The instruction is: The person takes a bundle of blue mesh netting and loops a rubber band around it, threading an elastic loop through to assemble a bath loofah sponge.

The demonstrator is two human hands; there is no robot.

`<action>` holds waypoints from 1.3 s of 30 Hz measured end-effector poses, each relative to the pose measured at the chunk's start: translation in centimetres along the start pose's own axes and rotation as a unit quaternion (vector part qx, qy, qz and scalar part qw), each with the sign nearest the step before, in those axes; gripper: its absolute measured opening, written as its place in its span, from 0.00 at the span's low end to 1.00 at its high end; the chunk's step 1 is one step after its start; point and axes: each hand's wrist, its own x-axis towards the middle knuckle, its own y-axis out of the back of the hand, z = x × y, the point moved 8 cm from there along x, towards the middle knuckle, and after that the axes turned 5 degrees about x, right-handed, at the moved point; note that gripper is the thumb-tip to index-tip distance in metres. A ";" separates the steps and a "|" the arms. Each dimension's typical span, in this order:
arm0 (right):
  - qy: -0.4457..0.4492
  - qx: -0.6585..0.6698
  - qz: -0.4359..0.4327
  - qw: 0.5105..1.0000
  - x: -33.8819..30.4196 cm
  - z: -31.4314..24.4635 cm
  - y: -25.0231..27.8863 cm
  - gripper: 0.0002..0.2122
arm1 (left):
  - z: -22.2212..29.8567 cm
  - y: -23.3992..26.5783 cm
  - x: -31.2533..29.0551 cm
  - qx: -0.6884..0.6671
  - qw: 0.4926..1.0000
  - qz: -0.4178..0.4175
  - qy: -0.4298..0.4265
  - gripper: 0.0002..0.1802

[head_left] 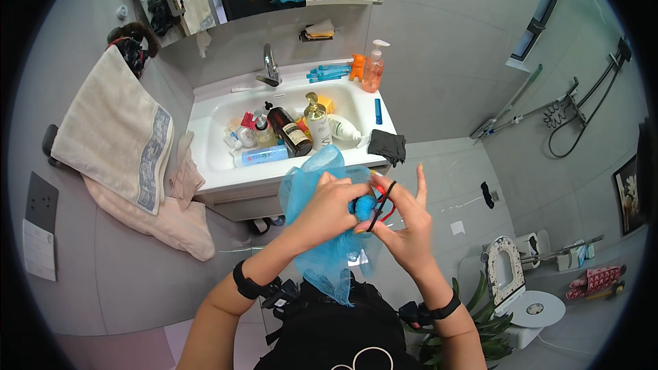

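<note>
My left hand is closed round a piece of blue mesh netting, which spreads out above and hangs below the fist. A bunched, twisted knob of blue material sticks out on its right side. Close beside it, my right hand has a black hair tie stretched between thumb and index finger, its little finger raised. A red elastic band loops next to the black one. Whether the bands encircle the blue knob I cannot tell.
Beyond my hands stands a white sink holding several bottles, among them a dark pump bottle. A black cloth lies at its right front corner. A pink soap pump stands behind. Towels hang left; a toilet is right.
</note>
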 end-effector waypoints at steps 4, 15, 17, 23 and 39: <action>-0.006 -0.011 0.004 1.000 -1.0 1.1 -1.0 0.22 | 0.7 -0.7 -0.4 0.136 0.990 -0.020 -0.044 0.15; -0.017 -0.017 0.062 0.998 -1.6 1.9 -0.1 0.15 | 0.9 -1.4 -0.7 0.087 0.989 -0.092 -0.079 0.08; 0.003 -0.039 0.023 0.999 -1.9 1.4 -0.8 0.13 | 0.9 -2.3 -0.6 0.162 0.973 -0.138 -0.095 0.05; -0.060 -0.021 -0.144 0.988 -2.6 4.3 -1.7 0.08 | 0.7 -3.7 -1.3 0.134 0.973 -0.118 -0.148 0.05; -0.362 0.378 -0.191 0.831 -3.8 8.0 -2.0 0.06 | 1.9 -2.1 -2.0 0.093 0.976 -0.042 -0.190 0.16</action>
